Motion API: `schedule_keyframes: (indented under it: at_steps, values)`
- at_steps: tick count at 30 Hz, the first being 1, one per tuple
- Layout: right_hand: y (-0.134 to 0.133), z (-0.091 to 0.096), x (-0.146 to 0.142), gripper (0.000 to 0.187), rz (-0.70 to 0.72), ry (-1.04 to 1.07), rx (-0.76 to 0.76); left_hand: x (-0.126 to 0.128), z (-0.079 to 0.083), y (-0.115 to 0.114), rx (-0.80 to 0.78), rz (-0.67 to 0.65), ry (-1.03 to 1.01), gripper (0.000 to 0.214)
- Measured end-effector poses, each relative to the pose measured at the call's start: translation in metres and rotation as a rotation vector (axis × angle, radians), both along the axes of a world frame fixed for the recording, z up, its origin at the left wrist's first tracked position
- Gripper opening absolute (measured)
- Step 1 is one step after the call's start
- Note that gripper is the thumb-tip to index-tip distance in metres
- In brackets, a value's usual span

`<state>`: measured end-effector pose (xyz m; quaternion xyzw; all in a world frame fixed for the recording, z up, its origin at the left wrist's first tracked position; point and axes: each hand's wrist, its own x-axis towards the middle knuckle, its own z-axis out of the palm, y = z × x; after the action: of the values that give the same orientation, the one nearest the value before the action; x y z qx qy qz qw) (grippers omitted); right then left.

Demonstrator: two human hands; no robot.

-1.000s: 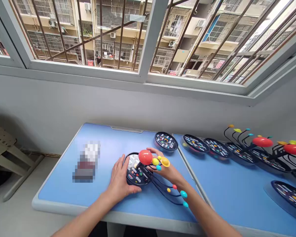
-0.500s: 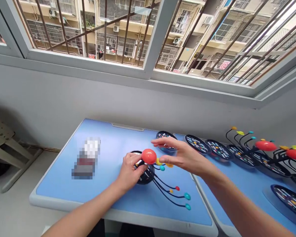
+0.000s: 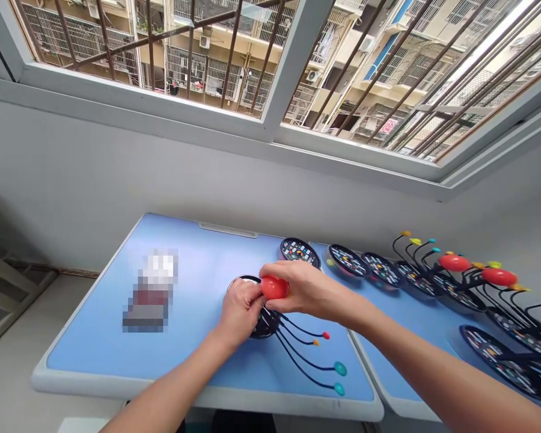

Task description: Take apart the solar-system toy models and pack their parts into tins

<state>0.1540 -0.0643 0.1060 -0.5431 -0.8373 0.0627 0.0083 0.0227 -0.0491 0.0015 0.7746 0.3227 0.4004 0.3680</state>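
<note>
Head view: the table [image 3: 198, 258] offers most room toward its left edge at nine o'clock. A row of discs [image 3: 382, 269] spans one to three. The right hand [image 3: 309, 288] curls thumb and fingers around the ball [image 3: 274, 288]. The left hand [image 3: 243, 310] bunches at its eight o'clock; I cannot tell what it pinches. The near disc [image 3: 267, 323] lies beneath, its teal tips [image 3: 340, 368] at four, near the front edge.
</note>
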Motion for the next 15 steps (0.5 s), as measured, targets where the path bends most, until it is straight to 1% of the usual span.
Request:
schedule_keyframes:
  at_steps: [2,4,5,6,7,8,9,10,11,12,13,15]
  values:
    - [0.001,0.003,-0.002,0.011,-0.004,0.053,-0.025,0.000,0.000,0.000,-0.015,-0.002,-0.014,0.025]
    - [0.003,0.007,0.003,0.022,-0.013,0.183,-0.102,0.000,0.001,0.000,-0.034,-0.009,-0.023,0.023]
    - [0.004,0.009,0.008,0.031,-0.028,0.291,-0.146,0.000,0.002,0.000,-0.045,-0.015,-0.024,0.019]
    - [0.005,0.010,0.016,0.037,-0.067,0.421,-0.176,-0.002,0.003,0.000,-0.054,-0.015,-0.021,0.015]
    - [0.005,0.008,0.026,0.040,-0.137,0.559,-0.180,-0.005,0.004,0.001,-0.062,-0.004,-0.011,0.015]
    - [0.005,0.004,0.038,0.039,-0.239,0.687,-0.157,-0.010,0.004,0.001,-0.070,0.018,0.009,0.022]
    - [0.003,-0.003,0.050,0.036,-0.369,0.790,-0.116,-0.016,0.004,0.002,-0.083,0.046,0.039,0.032]
    - [0.001,-0.013,0.061,0.033,-0.506,0.859,-0.068,-0.023,0.003,0.003,-0.102,0.069,0.080,0.045]
    - [-0.003,-0.024,0.071,0.030,-0.613,0.895,-0.054,-0.030,0.001,0.005,-0.126,0.082,0.134,0.058]
    - [-0.008,-0.038,0.078,0.029,-0.690,0.913,-0.124,-0.038,-0.001,0.007,-0.161,0.063,0.196,0.073]
    - [-0.014,-0.052,0.081,0.028,-0.733,0.946,-0.237,-0.044,-0.004,0.008,-0.194,0.020,0.261,0.090]
    - [-0.026,-0.078,0.078,0.028,-0.752,1.053,-0.437,-0.052,-0.010,0.011,-0.225,-0.069,0.379,0.113]
